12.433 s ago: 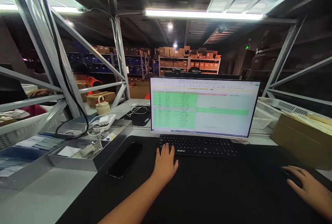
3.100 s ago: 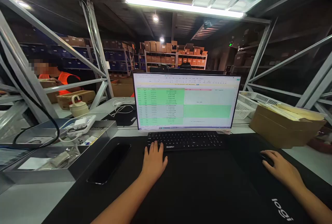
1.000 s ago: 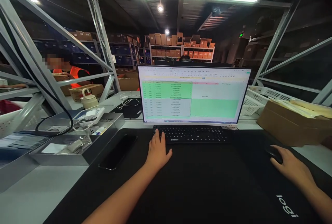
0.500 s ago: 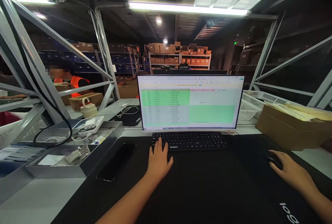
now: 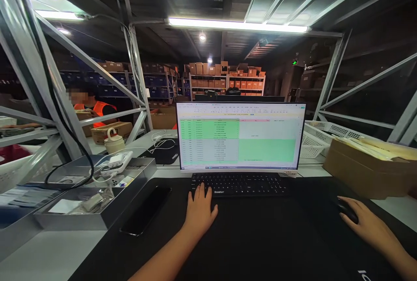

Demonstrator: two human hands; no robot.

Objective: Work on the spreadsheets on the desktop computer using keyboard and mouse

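Note:
My left hand (image 5: 200, 210) rests with fingers spread at the left end of a black keyboard (image 5: 250, 185), its fingertips on the lower keys. Off to the right, my right hand (image 5: 368, 222) curves over a black computer mouse (image 5: 348, 211) on the black desk mat (image 5: 260, 237). Behind the keyboard stands a monitor (image 5: 241, 137) showing a spreadsheet with green, grey and pink areas; its text is too small to read. A dark smartphone (image 5: 146, 211) lies on the mat, left of my left hand.
Left of the mat are grey trays (image 5: 74, 220) with cables and papers, plus a cream lidded pot (image 5: 114, 142). To the right stand a cardboard box (image 5: 361, 168) of envelopes and white baskets (image 5: 312, 140). A person in an orange vest (image 5: 103, 111) works beyond the metal frame.
The view has tilted up slightly, so everything sits a little lower in the picture. My left fingertips have drawn back slightly on the keys. My right hand stays on the mouse.

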